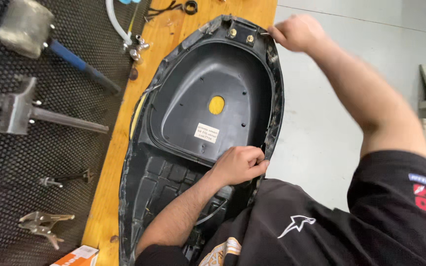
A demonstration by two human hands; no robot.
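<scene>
While both hands pinch the seat base (213, 79) rim — left hand (237, 165) near, right hand (297, 32) far.

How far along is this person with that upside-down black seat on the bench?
The black seat base lies underside up on the wooden bench. In hand: the left hand grips the seat's right edge, while the right hand works at the far corner, apparently with a small tool, too blurred to identify. Cover material still wraps the rim, so edge work seems unfinished. The mallet and locking pliers lie untouched on the mat.

black seat pan (208, 88) | upside down | across orange bench edge
</scene>
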